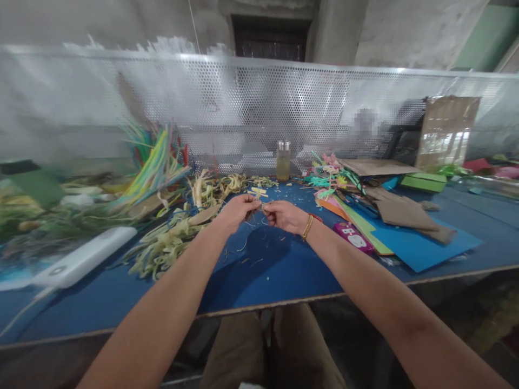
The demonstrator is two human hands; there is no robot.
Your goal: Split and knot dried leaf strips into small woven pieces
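Note:
Both my hands meet over the middle of the blue table (pixel 284 270). My left hand (pixel 238 210) is closed in a pinch, and my right hand (pixel 284 214) is closed too, a gold bracelet on its wrist. Between the fingertips of both hands runs a thin pale strip or fibre (pixel 260 206), too small to name surely. Short scraps of the same stuff lie on the table just below the hands. A heap of pale yellow-green leaf strips (pixel 170 243) lies left of my left hand.
A perforated metal screen (pixel 284 102) stands along the table's far edge. A small glass bottle (pixel 283 160) stands behind the hands. Coloured paper sheets and brown cardboard (pixel 405 216) lie at right, a pink packet (pixel 352 236) near my right wrist, a white flat device (pixel 81 259) at left.

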